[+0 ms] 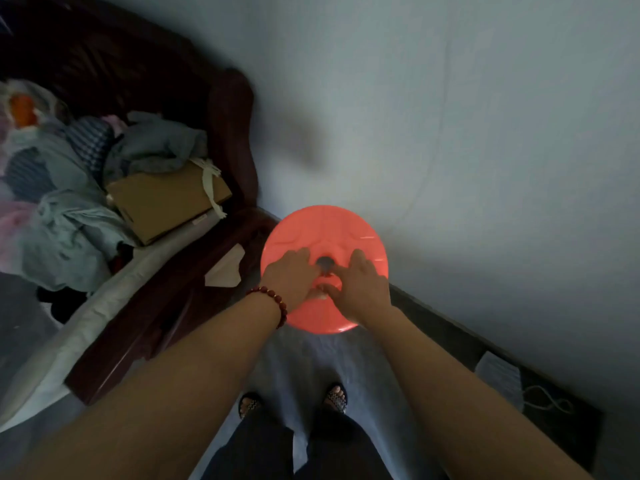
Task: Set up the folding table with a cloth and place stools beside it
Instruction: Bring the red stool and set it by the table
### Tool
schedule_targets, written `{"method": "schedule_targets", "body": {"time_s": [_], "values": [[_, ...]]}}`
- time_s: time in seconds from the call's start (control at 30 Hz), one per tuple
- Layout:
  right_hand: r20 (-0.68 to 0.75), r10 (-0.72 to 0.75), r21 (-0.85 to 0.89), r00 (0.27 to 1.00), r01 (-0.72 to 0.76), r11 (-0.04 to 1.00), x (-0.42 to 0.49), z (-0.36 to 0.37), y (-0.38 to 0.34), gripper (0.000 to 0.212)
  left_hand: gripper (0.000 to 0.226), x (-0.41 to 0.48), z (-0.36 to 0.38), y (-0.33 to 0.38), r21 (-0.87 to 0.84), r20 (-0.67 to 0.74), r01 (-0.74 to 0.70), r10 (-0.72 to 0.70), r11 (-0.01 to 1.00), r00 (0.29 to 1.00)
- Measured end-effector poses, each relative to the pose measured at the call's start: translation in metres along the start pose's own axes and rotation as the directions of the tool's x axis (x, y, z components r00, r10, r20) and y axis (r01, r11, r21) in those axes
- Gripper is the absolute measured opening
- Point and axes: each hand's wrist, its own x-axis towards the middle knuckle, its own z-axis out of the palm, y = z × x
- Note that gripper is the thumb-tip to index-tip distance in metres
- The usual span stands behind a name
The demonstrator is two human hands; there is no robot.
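Fingers [358,258] of both hands lie spread on the round coral-red plastic stool seat [323,237], tips curling toward its dark centre hole; whether they hook inside I cannot tell. Her left hand [291,277], with a dark red bead bracelet [273,303] at the wrist, and right hand [360,284] nearly touch. That stool stands on the grey floor [311,362] against the pale blue wall [467,133], just beside a dark wooden bed frame [228,133]. On the bed, crumpled clothes [69,202] surround a brown cardboard box [162,199], its contents hidden.
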Motion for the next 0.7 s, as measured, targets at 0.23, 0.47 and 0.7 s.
{"method": "schedule_targets", "body": {"time_s": [0.23,0.47,0.7], "values": [[-0.053,0.092,-0.025,0.994,-0.094,0.995,-0.034,-0.039,0.004,0.044,0.056,-0.01,-0.03,0.022,0.059,-0.064,-0.134,0.137,0.989,0.988],[-0.142,0.257,0.022,0.956,-0.257,0.966,-0.068,-0.047,-0.007,0.04,0.054,-0.02,-0.049,0.031,0.166,-0.091,-0.307,0.325,0.937,0.941],[-0.177,0.481,0.097,0.859,-0.471,0.877,-0.122,-0.033,-0.032,0.041,0.053,-0.045,-0.052,0.043,0.266,0.023,-0.52,0.534,0.812,0.845]]}}
